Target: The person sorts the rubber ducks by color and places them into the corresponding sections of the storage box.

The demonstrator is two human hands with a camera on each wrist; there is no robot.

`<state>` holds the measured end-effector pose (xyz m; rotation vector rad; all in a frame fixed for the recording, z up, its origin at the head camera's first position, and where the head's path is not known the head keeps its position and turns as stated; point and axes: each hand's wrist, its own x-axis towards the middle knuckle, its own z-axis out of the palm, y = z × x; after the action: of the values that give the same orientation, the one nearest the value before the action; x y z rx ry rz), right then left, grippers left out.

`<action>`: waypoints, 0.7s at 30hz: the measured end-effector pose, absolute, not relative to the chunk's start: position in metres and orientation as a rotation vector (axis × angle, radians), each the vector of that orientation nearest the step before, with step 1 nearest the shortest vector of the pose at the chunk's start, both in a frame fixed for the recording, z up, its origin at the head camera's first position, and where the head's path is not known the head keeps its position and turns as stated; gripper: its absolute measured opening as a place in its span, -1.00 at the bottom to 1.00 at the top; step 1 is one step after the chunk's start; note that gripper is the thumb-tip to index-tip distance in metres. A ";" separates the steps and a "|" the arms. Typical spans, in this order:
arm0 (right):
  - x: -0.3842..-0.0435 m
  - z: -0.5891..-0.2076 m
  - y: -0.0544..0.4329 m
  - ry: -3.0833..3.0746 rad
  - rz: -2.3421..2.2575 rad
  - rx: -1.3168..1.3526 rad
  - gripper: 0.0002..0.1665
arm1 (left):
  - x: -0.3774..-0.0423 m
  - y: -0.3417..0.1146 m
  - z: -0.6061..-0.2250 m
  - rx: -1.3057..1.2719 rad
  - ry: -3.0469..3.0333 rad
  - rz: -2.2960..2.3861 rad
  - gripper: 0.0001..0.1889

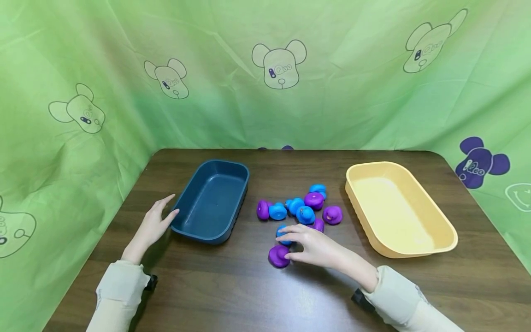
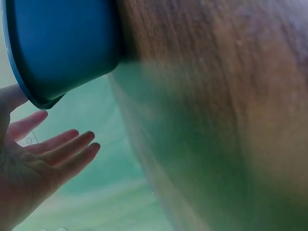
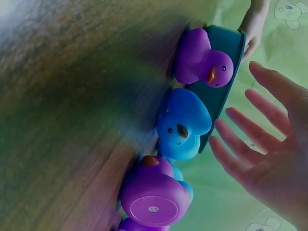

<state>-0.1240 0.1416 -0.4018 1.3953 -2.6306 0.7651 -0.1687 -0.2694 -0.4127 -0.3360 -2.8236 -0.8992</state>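
My left hand (image 1: 154, 226) is at the left rim of a dark blue bin (image 1: 211, 198), thumb at the edge and fingers loosely extended, as the left wrist view also shows along the bin's wall (image 2: 62, 43). Over the near side of a group of rubber ducks reaches my right hand (image 1: 313, 244). Its fingers are spread and relaxed, with the thumb by a purple duck (image 1: 277, 256) and the fingertips overlapping a blue duck (image 1: 282, 234). The right wrist view has a purple duck (image 3: 192, 55) and a blue duck (image 3: 180, 122) beside the open palm.
Several more blue and purple ducks lie in a loose cluster on the brown table (image 1: 232, 286), among them a purple duck (image 1: 332, 215) at the right. A yellow bin (image 1: 398, 207) stands to the right of them. Green patterned cloth (image 1: 224, 106) hangs behind the table.
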 end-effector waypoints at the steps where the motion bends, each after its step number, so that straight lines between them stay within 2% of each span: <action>1: -0.124 -0.402 0.141 -2.635 0.772 1.400 -0.60 | -0.169 -0.270 -0.413 -0.330 -2.816 -0.912 -0.50; 21: -0.127 -0.412 0.135 -2.650 0.990 1.514 -0.75 | -0.166 -0.273 -0.416 -0.273 -2.781 -1.087 -0.65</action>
<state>-0.1274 0.1354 -0.4119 1.5136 -2.6501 0.9900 -0.1656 -0.2730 -0.4164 -0.2728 -2.7808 -1.0870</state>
